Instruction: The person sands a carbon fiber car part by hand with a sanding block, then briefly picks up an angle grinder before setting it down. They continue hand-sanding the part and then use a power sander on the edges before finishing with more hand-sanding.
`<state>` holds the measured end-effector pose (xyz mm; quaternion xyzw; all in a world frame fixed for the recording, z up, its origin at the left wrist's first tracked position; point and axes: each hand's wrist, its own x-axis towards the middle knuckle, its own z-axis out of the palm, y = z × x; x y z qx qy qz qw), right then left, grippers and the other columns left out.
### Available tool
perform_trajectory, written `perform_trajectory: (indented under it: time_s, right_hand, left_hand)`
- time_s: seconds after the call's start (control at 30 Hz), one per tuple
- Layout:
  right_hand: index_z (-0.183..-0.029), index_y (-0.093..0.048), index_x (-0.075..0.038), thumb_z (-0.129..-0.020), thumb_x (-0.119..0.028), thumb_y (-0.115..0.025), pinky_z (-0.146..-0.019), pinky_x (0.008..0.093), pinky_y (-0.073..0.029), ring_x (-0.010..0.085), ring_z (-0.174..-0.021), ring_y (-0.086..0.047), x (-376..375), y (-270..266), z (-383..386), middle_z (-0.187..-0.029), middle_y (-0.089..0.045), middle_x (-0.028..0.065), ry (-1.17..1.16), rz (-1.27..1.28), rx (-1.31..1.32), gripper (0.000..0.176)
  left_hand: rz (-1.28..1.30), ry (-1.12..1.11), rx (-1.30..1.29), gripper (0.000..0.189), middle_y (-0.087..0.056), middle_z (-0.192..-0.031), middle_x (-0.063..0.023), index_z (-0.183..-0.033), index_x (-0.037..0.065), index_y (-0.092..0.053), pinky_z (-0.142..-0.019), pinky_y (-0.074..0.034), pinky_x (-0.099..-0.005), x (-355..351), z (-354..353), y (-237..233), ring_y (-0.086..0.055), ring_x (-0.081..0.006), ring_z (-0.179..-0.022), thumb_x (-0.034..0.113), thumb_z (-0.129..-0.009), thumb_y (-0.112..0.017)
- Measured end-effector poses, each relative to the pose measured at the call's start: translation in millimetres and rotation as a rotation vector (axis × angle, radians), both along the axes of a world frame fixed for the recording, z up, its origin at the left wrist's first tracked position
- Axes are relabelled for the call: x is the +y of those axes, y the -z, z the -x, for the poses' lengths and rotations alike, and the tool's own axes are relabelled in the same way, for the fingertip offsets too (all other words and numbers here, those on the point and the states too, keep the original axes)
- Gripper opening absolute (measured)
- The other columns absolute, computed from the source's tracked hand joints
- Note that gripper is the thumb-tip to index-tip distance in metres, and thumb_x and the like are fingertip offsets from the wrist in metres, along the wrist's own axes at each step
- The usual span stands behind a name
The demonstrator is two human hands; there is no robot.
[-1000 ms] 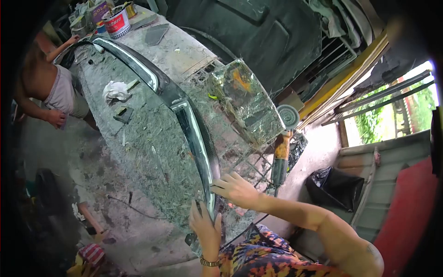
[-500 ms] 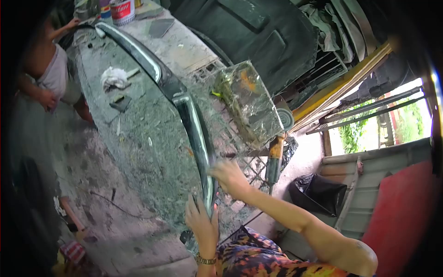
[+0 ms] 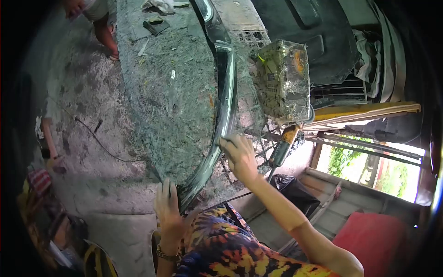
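Note:
A long curved dark strip [image 3: 227, 87] with pale grey smeared patches runs down the dusty work table [image 3: 161, 120] to its near end. My right hand [image 3: 240, 158] rests on the strip's lower bend, its fingers bent and pressed together; anything small under the fingertips is hidden. To the left of the strip's near end is my left hand [image 3: 167, 203], its fingers stretched upward at the table corner, apart from the strip. A watch [image 3: 167, 254] is on my left wrist.
A plastic-wrapped box [image 3: 286, 83] and an orange-and-grey power tool [image 3: 284, 145] lie right of the strip. A white cloth [image 3: 161, 5] and a dark block [image 3: 156, 26] lie farther up. Another person's leg [image 3: 105, 37] shows at upper left. A hammer [image 3: 50, 141] lies at left.
The view has shifted down and turned. My left hand has moved off the strip to its left. My right hand is now on the strip's lower bend, less blurred.

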<state>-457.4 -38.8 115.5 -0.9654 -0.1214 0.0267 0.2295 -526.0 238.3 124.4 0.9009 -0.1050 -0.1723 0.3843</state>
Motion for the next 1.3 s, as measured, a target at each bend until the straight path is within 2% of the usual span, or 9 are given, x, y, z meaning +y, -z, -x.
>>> perform_trajectory:
  time_s: [0.2, 0.37, 0.4, 0.7, 0.87, 1.03, 1.1, 1.2, 1.3]
  right_hand:
    - [-0.123, -0.067, -0.008, -0.079, -0.004, -0.064, -0.098, 0.0427, -0.045, 0.0298, -0.110, -0.059, 16.2, -25.3, 2.3, -0.119, -0.063, 0.0102, -0.037, 0.115, 0.176, 0.044]
    - [-0.122, -0.066, -0.008, -0.082, -0.004, -0.063, -0.083, 0.0445, -0.048, 0.0285, -0.100, -0.060, 52.0, -38.5, 45.9, -0.109, -0.061, 0.0099, -0.186, 0.102, 0.096, 0.040]
    - [-0.121, -0.065, -0.007, -0.083, -0.006, -0.064, -0.086, 0.0441, -0.048, 0.0284, -0.102, -0.060, 46.7, -37.3, 33.1, -0.109, -0.060, 0.0082, -0.156, 0.217, 0.260, 0.038]
    - [-0.119, -0.066, -0.007, -0.084, -0.006, -0.062, -0.088, 0.0432, -0.047, 0.0294, -0.104, -0.060, 66.0, -42.5, 29.0, -0.115, -0.062, 0.0103, -0.021, 0.361, 0.255, 0.035]
    - [-0.115, -0.072, -0.007, -0.090, -0.010, -0.068, -0.094, 0.0447, -0.050, 0.0338, -0.108, -0.062, 66.3, -57.9, 17.8, -0.112, -0.066, 0.0121, -0.250, -0.097, 0.514, 0.026]
    - [-0.119, -0.073, -0.007, -0.091, -0.014, -0.071, -0.090, 0.0470, -0.051, 0.0367, -0.103, -0.063, 23.4, -56.0, -37.6, -0.108, -0.067, 0.0131, -0.356, -0.124, 0.366, 0.028]
    - [-0.116, -0.074, -0.007, -0.089, -0.012, -0.071, -0.087, 0.0469, -0.051, 0.0356, -0.101, -0.063, 16.6, -44.9, -48.0, -0.107, -0.065, 0.0125, -0.520, -0.026, 0.545, 0.027]
    - [-0.113, -0.073, -0.006, -0.087, -0.010, -0.070, -0.086, 0.0459, -0.050, 0.0342, -0.101, -0.061, 44.8, -18.1, -24.6, -0.104, -0.062, 0.0121, -0.692, -0.294, 0.570, 0.027]
    - [-0.102, -0.070, -0.005, -0.083, -0.008, -0.071, -0.085, 0.0453, -0.047, 0.0326, -0.100, -0.059, 96.3, -24.8, -24.7, -0.099, -0.059, 0.0121, -0.883, -0.284, 0.611, 0.019]
  left_hand:
    - [0.091, -0.131, -0.004, 0.097, -0.034, -0.162, -0.0263, -0.161, -0.003, -0.026, -0.122, -0.026, -0.0555, -7.0, 28.7, 50.7, -0.034, -0.0464, -0.148, 0.037, -0.090, -0.079]
    - [0.260, -0.257, 0.006, 0.099, -0.035, -0.161, -0.0267, -0.162, -0.003, -0.022, -0.121, -0.028, -0.0543, -16.4, 34.8, 51.4, -0.035, -0.0470, -0.145, 0.029, -0.089, -0.080]
    - [0.275, -0.286, -0.009, 0.100, -0.035, -0.160, -0.0265, -0.162, -0.004, -0.021, -0.121, -0.028, -0.0544, -17.3, 36.3, 51.7, -0.036, -0.0473, -0.145, 0.027, -0.088, -0.081]
    - [0.270, -0.300, -0.028, 0.103, -0.037, -0.156, -0.0314, -0.161, -0.008, -0.018, -0.118, -0.035, -0.0518, -16.6, 29.6, 39.8, -0.041, -0.0477, -0.141, 0.021, -0.087, -0.083]
    - [0.396, -0.354, 0.021, 0.105, -0.038, -0.156, -0.0315, -0.162, -0.007, -0.016, -0.118, -0.033, -0.0530, -12.0, 36.5, 53.1, -0.038, -0.0481, -0.143, 0.025, -0.087, -0.083]
    - [0.342, -0.417, -0.013, 0.106, -0.040, -0.154, -0.0302, -0.162, -0.005, -0.021, -0.118, -0.030, -0.0553, -9.2, 48.9, 56.5, -0.039, -0.0478, -0.140, 0.031, -0.086, -0.085]
    - [0.313, -0.458, 0.020, 0.104, -0.042, -0.152, -0.0290, -0.161, -0.005, -0.024, -0.117, -0.030, -0.0543, -14.8, 55.5, 56.1, -0.040, -0.0462, -0.138, 0.031, -0.085, -0.085]
    - [0.361, -0.505, 0.167, 0.103, -0.042, -0.157, -0.0209, -0.160, 0.000, -0.030, -0.121, -0.025, -0.0513, -15.4, 55.6, 61.5, -0.036, -0.0409, -0.144, 0.029, -0.082, -0.089]
    - [0.403, -0.516, 0.125, 0.099, -0.050, -0.144, -0.0177, -0.156, 0.002, -0.038, -0.115, -0.031, -0.0499, -15.0, 54.9, 57.8, -0.043, -0.0369, -0.131, 0.019, -0.075, -0.092]
